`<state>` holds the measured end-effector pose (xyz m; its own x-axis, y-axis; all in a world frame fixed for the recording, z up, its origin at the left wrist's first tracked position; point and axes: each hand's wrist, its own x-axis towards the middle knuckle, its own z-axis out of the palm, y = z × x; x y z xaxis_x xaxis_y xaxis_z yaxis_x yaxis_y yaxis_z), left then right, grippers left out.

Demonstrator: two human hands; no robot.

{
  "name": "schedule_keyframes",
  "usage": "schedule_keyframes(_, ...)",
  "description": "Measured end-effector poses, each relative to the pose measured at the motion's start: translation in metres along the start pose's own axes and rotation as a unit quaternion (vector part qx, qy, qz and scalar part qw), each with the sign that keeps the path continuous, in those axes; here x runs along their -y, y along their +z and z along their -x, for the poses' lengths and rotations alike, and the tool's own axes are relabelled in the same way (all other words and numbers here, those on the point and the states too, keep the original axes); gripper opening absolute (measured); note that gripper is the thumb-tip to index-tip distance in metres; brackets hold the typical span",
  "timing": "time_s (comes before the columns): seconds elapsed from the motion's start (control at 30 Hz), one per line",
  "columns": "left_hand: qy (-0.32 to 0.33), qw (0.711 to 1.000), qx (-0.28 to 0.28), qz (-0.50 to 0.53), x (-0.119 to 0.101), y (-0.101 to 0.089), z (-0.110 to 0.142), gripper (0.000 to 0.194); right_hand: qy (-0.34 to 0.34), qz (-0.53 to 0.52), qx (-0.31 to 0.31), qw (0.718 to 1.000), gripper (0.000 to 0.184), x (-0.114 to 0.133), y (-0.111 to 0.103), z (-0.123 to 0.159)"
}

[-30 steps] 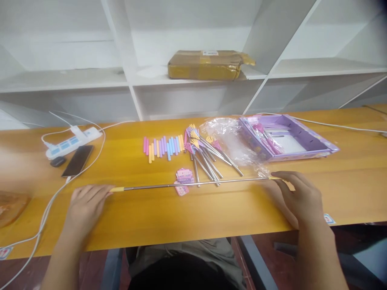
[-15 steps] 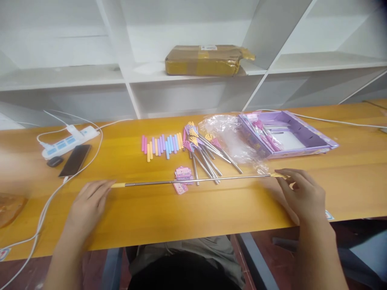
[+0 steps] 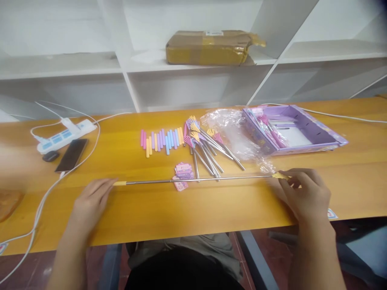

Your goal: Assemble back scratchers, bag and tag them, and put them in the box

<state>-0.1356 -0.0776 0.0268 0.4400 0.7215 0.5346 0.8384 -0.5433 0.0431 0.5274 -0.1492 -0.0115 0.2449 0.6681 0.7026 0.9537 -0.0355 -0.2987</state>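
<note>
A telescopic back scratcher (image 3: 199, 180), its steel rod drawn out long, spans the space between my two hands. My left hand (image 3: 93, 201) is closed around its yellow handle. At the other end, my right hand (image 3: 305, 193) pinches the yellow hand-shaped head, partly hidden by the fingers. Behind the rod lies a pile of shorter back scratchers (image 3: 208, 153) with pink, yellow and purple heads. Left of the pile, coloured handle sleeves (image 3: 161, 141) lie in a row. Small pink and purple cards (image 3: 183, 176) are stacked near the rod's middle.
Clear plastic wrapping (image 3: 232, 133) lies against a purple box (image 3: 320, 143) holding more pieces. A power strip (image 3: 66, 137), a phone (image 3: 71, 155) and white cables (image 3: 42, 205) are on the left. A taped carton (image 3: 208, 48) rests on the shelf behind the wooden table (image 3: 193, 217).
The camera view has shifted slightly, moving the background a little upward. Both hands keep the same hold, and the rod's extended length looks about the same.
</note>
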Motion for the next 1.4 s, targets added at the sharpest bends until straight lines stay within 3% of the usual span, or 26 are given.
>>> schedule_keyframes(0.17, -0.005, 1.000, 0.018, 0.000, 0.009, -0.001, 0.006, 0.033, 0.013, 0.017, 0.004, 1.000, 0.017, 0.006, -0.002, -0.001)
schedule_keyframes(0.37, -0.027, 0.999, 0.024, 0.017, 0.014, -0.006, 0.008, 0.033, -0.036, 0.044, -0.019, 0.998, 0.021, -0.002, -0.002, 0.000)
schedule_keyframes(0.57, -0.050, 0.994, 0.056, 0.077, 0.008, -0.009, 0.007, 0.027, 0.012, 0.055, 0.010, 0.998, 0.019, -0.008, -0.007, 0.000)
schedule_keyframes(0.73, -0.050, 0.996, 0.049, 0.056, 0.009, -0.007, 0.009, 0.029, 0.028, 0.067, -0.008, 0.997, 0.023, -0.004, -0.006, -0.001)
schedule_keyframes(0.93, -0.056, 0.995, 0.051, 0.059, 0.013, -0.021, 0.006, 0.028, 0.038, 0.047, 0.013, 0.998, 0.025, 0.004, -0.006, -0.003)
schedule_keyframes(1.07, -0.046, 0.987, 0.081, 0.129, -0.003, -0.020, -0.003, 0.026, 0.016, 0.019, 0.017, 1.000, 0.026, 0.017, -0.003, -0.001)
schedule_keyframes(1.4, -0.064, 0.975, 0.102, 0.190, -0.070, 0.012, -0.022, 0.027, -0.073, -0.016, 0.023, 0.997, 0.015, 0.050, 0.010, 0.009)
